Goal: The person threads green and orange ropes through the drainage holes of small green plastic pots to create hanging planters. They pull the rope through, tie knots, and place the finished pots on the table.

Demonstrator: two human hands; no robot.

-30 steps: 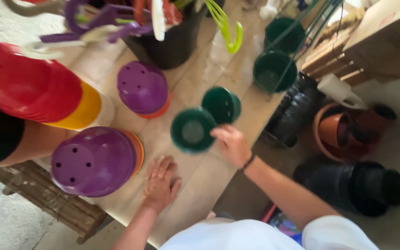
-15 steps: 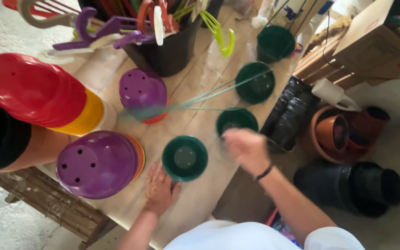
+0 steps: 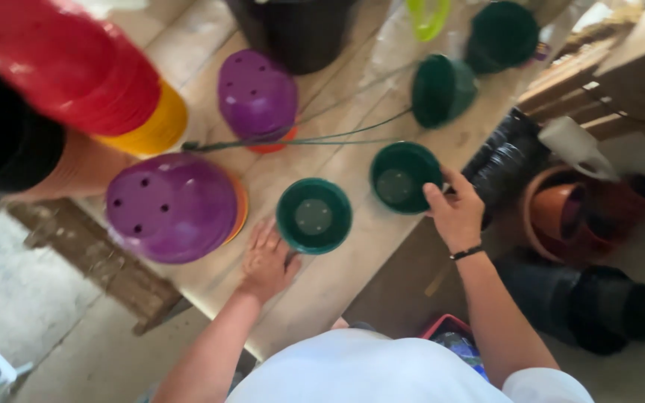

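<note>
Two small green plastic pots stand upright on the wooden table (image 3: 352,269). My left hand (image 3: 266,261) lies flat on the wood with fingers spread, its fingertips beside the nearer green pot (image 3: 313,216). My right hand (image 3: 453,213) grips the rim of the other green pot (image 3: 403,177), thumb on the inside edge. A third green pot (image 3: 442,89) lies tilted farther back, with thin green hanger wires (image 3: 293,140) running left from it.
Upturned purple pots (image 3: 172,205) (image 3: 257,93) sit at the left, beside stacks of red (image 3: 61,67), yellow (image 3: 154,123) and black (image 3: 1,142) pots. A black bucket (image 3: 293,30) stands at the back. Terracotta pots (image 3: 561,213) and black pot stacks (image 3: 599,306) are on the floor to the right.
My right hand has carried a green pot to the right and set it down apart from the first one. The wired pot now lies on the table. My left hand barely moved.
</note>
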